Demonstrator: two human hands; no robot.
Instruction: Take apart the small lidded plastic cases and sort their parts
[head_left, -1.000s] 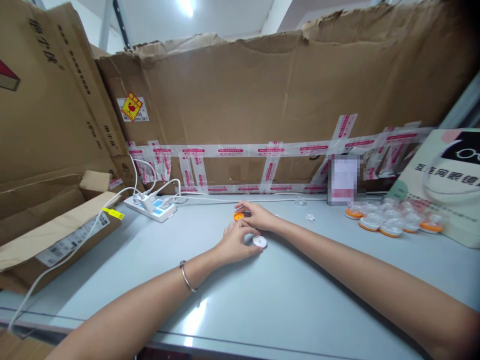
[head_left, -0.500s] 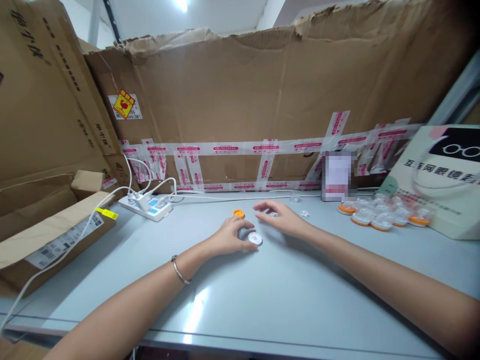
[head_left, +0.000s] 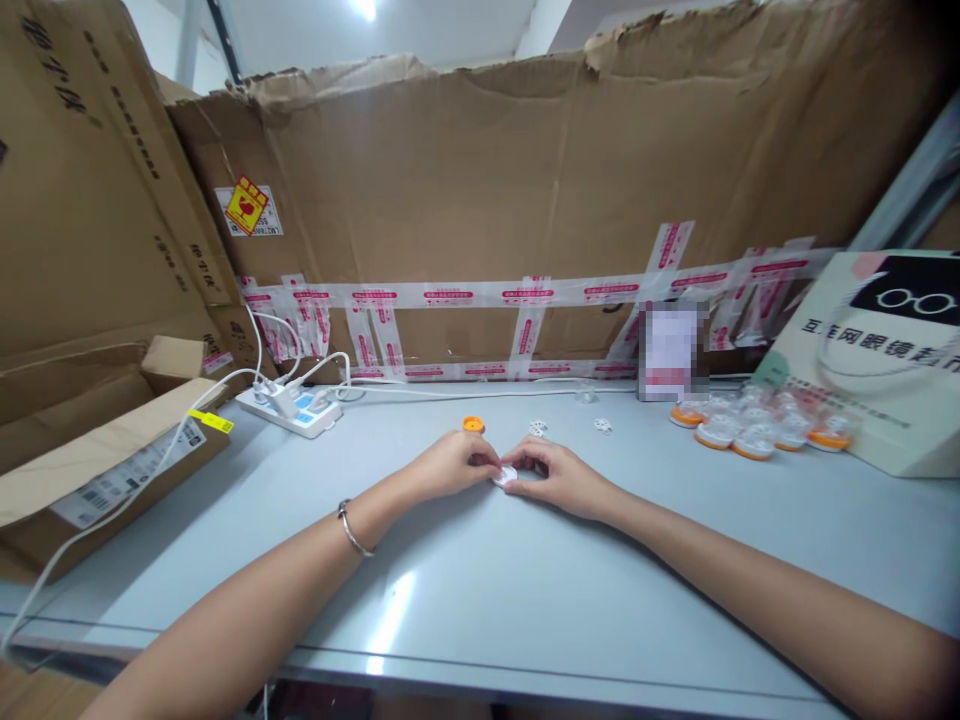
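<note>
A small round white plastic disc (head_left: 505, 478) is gripped between both hands just above or on the grey table. My left hand (head_left: 457, 465) pinches its left side, fingers curled. From the right, my right hand (head_left: 559, 478) closes thumb and fingers on its other edge. Fingertips cover part of the disc, so its details are hidden. Behind my left hand lies an orange round cap (head_left: 473, 424). Beyond my right hand sit a small white perforated part (head_left: 538, 428) and a similar white part (head_left: 603, 426).
Several clear-topped discs with orange or white bases (head_left: 754, 430) cluster at the right, before a printed paper bag (head_left: 862, 370). A white power strip (head_left: 296, 412) with cables and an open cardboard box (head_left: 112, 470) are at left. A large cardboard sheet (head_left: 450, 200) stands behind.
My right hand has come down and nearer to the white disc, taking its right edge. My left fingers, spread around the disc before, have closed on it.
</note>
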